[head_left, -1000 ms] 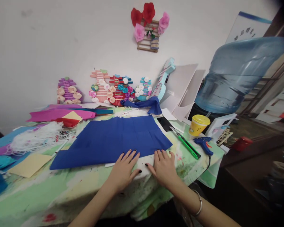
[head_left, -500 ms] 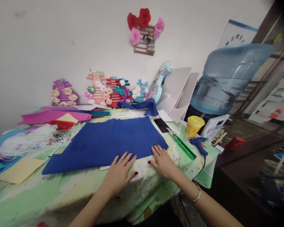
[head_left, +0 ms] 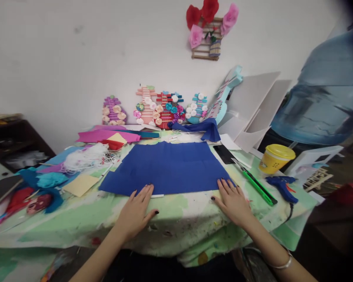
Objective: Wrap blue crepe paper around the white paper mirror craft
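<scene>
A dark blue sheet [head_left: 170,168] lies spread flat in front of me; whether it is crepe paper or cloth I cannot tell. My left hand [head_left: 135,215] rests open at the sheet's near edge, left of the middle, fingertips on the edge. At the near right corner my right hand [head_left: 233,201] lies open, its fingers spread over the edge. A thin white strip [head_left: 158,196] pokes out from under the near edge. To the right of the sheet are a green utility knife [head_left: 259,188] and a black phone [head_left: 224,154].
On the right stand a yellow lidded cup [head_left: 276,158], a blue glue gun [head_left: 283,188] and a large water bottle [head_left: 329,98]. White string [head_left: 86,156] and a beige paper piece [head_left: 80,185] lie left. Several decorated instrument-shaped crafts [head_left: 147,105] lean on the wall.
The view has turned left, shifting the scene rightward. My left hand has slid left along the sheet's near edge. My right hand stays by the right corner.
</scene>
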Demonstrator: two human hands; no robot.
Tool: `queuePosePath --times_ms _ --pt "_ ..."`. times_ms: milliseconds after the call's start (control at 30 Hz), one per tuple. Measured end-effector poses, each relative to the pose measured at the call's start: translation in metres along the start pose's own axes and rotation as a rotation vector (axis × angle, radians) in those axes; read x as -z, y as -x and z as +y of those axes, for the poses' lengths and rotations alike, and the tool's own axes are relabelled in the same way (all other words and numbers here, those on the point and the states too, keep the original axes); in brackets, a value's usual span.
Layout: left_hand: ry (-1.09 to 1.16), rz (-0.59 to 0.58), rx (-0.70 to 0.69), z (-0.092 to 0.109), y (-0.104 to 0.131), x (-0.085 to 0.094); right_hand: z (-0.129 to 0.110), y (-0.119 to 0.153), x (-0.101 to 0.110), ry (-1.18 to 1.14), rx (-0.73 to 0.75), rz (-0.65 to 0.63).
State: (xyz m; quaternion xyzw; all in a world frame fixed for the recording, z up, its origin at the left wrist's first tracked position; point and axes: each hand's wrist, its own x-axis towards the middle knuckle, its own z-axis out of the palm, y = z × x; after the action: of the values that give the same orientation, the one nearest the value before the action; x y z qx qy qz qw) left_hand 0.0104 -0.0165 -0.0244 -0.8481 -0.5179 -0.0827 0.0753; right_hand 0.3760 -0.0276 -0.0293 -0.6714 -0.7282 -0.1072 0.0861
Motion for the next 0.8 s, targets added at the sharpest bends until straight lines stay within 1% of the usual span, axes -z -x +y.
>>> queuePosePath --times_ms 267,333,400,500,567,633,667,700,733,767,800 --pt "-0.121 -0.060 0.298 -0.062 0.035 0.009 0.003 -0.001 -0.006 0.009 -0.001 -0.002" --pt "-0.133 -0.092 0.354 -0.073 0.041 0.013 0.003 -0.001 -0.007 0.010 -0.001 -0.003" --pt "-0.123 -0.125 0.384 -0.079 0.044 0.017 0.003 -0.002 -0.008 0.017 0.004 -0.010" --pt "-0.110 -0.165 0.423 -0.077 0.041 0.021 0.003 -0.001 -0.007 0.031 0.002 -0.014" --pt "-0.134 -0.176 0.496 -0.070 0.036 0.022 0.002 -0.001 -0.005 0.036 -0.004 -0.019" --pt "-0.194 -0.157 0.623 -0.061 0.032 0.023 0.001 -0.001 -0.003 0.039 -0.011 -0.029" --pt "-0.240 -0.130 0.684 -0.056 0.030 0.025 0.000 -0.001 -0.001 0.041 -0.015 -0.037" --pt "-0.290 -0.090 0.716 -0.049 0.029 0.027 0.000 -0.001 0.000 0.044 -0.019 -0.044" --pt "-0.331 -0.039 0.709 -0.041 0.028 0.029 -0.001 -0.001 0.001 0.045 -0.022 -0.049" --pt "-0.355 0.013 0.669 -0.032 0.026 0.032 -0.002 -0.001 0.002 0.045 -0.025 -0.052" --pt "-0.360 0.060 0.602 -0.020 0.025 0.034 -0.003 -0.001 0.002 0.043 -0.030 -0.052"
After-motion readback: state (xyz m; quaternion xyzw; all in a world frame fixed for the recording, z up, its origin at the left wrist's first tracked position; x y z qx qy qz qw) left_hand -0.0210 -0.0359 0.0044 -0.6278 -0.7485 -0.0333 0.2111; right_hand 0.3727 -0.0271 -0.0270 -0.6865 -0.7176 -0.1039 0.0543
